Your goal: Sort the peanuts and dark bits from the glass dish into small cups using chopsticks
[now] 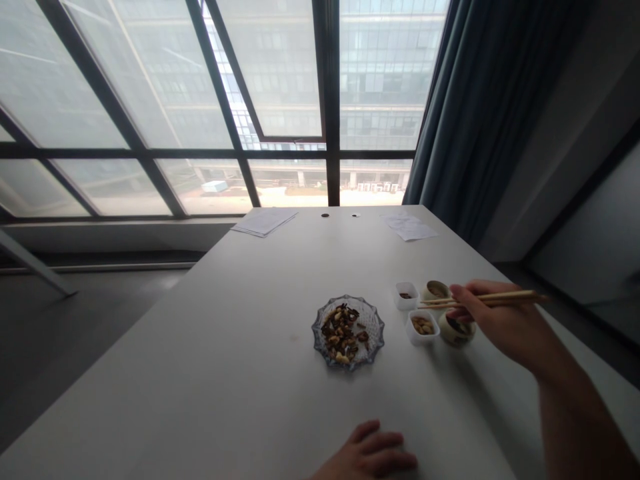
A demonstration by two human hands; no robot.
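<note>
My right hand (493,317) is closed around a pair of wooden chopsticks (510,297), their tips pointing left above the small containers. Beneath the tips stand a white plastic cup (421,339) with pale nuts and another white cup (400,301) with a few dark bits. Two small round pots sit beside them, one at the back (429,285) and one in front (457,341), the latter partly hidden by my hand. To the left is a scalloped glass dish (373,353) holding mixed nuts and dark pieces. My left hand (373,455) lies on the table, fingers stretched out, holding nothing.
The white table (225,373) runs toward a large window (280,73). Papers (265,222) lie at its far left corner, and more sheets (410,227) at the far right. Two round holes are near the far edge. A dark curtain (465,133) hangs at the right.
</note>
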